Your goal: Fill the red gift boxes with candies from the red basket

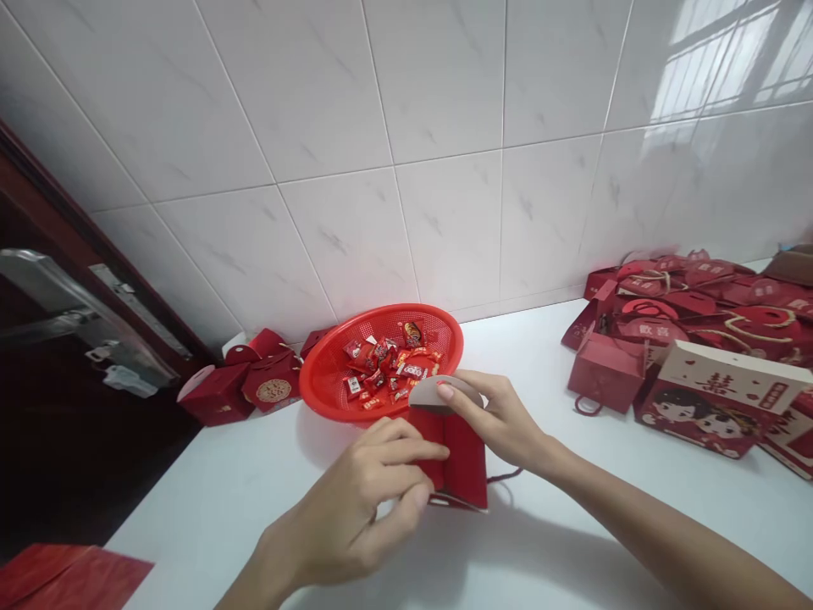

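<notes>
An open red paper box (467, 462) stands over the white table, just in front of a red plastic basket (323, 385) holding wrapped candies (387, 364). My right hand (499, 415) pinches the box's raised flap, thumb on its pale face. At the box's near left side is my left hand (374, 500), its fingers curled against the edge, with the index finger reaching over the opening. A dark red cord sticks out to the right of the box. The inside bottom of the box is partly hidden by my left fingers.
Finished-looking red boxes (219, 394) sit by the wall at left. A heap of red gift boxes with cords (711, 296) and a cream-and-red box (705, 407) lie at right. Red paper (69, 576) is at lower left, near a dark door (38, 440).
</notes>
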`<state>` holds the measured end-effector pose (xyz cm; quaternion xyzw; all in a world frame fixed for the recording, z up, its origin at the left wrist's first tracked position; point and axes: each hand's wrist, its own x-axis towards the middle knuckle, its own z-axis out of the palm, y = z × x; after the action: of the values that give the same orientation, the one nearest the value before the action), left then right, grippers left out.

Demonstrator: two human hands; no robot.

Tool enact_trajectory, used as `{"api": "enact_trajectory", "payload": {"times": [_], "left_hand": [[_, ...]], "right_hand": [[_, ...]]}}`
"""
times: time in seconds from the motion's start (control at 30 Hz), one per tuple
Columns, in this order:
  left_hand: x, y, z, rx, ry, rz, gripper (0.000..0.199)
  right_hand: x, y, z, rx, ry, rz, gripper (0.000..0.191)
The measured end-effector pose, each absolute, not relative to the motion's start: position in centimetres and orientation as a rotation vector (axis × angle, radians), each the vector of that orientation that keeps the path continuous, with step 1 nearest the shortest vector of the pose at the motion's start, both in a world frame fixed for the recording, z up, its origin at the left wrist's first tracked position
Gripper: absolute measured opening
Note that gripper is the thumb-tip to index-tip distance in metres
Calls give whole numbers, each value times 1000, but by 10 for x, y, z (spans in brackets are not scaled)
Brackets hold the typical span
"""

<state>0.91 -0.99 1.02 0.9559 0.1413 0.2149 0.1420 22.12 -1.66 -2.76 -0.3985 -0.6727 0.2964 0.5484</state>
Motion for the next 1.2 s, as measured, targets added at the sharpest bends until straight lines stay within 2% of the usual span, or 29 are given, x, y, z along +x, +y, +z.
{"api": "enact_trajectory", "payload": {"times": [0.13,0.37,0.57,0.77,0.87,1.0,1.1,1.2], "left_hand": [[17,-13,4,2756,584,582,23],[20,-20,1,2664,779,532,31],[20,-17,-3,2550,760,699,17],[13,-11,4,2565,842,457,16],[8,-8,7,2525,868,457,17],[8,-9,8,2453,899,458,16],[11,-10,8,2451,930,437,18],[13,-11,9,2456,938,431,15]], "right_hand": [[216,-19,-33,-949,-1648,768,42],[215,-20,-39,-932,-1723,809,44],[216,-18,-42,-861,-1833,786,40],[221,-12,-43,-972,-1873,762,43],[222,-9,-49,-1011,-1903,598,24],[221,-11,-55,-1111,-1870,67,5],[218,-20,-52,-1108,-1936,-192,20],[214,-32,-42,-976,-2161,-144,26]]}}
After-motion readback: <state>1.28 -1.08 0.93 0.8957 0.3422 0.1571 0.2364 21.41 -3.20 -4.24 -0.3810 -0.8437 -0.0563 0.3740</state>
